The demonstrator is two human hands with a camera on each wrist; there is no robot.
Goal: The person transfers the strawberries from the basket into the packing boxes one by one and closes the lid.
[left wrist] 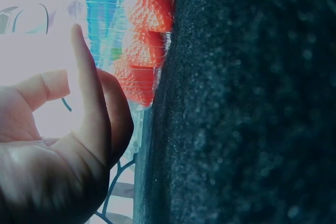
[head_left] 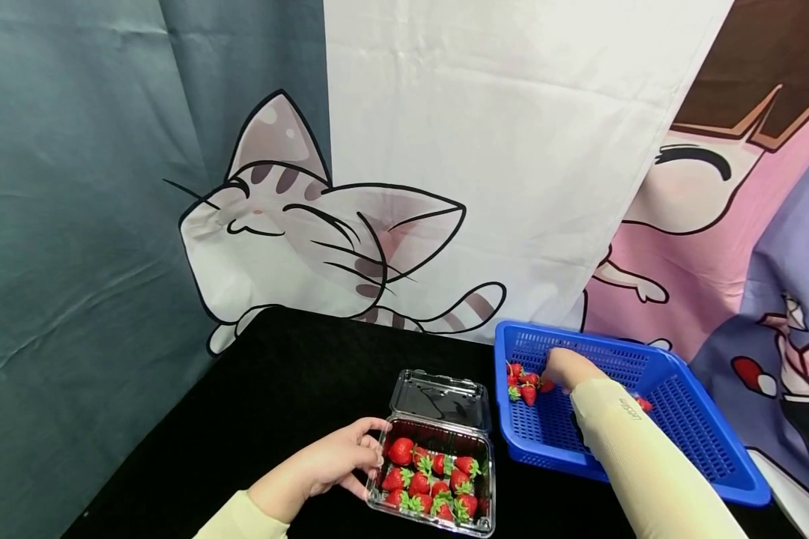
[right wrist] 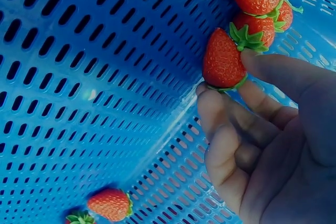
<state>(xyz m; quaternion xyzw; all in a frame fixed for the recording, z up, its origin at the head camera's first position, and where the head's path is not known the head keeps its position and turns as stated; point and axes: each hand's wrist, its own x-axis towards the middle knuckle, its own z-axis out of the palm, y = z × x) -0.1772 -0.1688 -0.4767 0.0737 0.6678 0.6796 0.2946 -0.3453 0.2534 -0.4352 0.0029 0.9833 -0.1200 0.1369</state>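
On the black worktop (head_left: 243, 419), the left hand (head_left: 333, 458) curls partly closed around the clear box's (head_left: 487, 516) left edge; packed strawberries (head_left: 419, 483) fill it. Rightward, loose strawberries (head_left: 528, 394) lie along the blue basket's (head_left: 546, 454) left edge, where the right hand (head_left: 569, 368), nearly closed, pinches one strawberry (right wrist: 223, 61).

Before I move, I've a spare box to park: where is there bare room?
Widest: the black surface left of the clear box, beyond the left hand, up to the cat-print cloth. Only a narrow strip lies between box and blue basket. Crowded: the basket's left end, with strawberries and the right hand.
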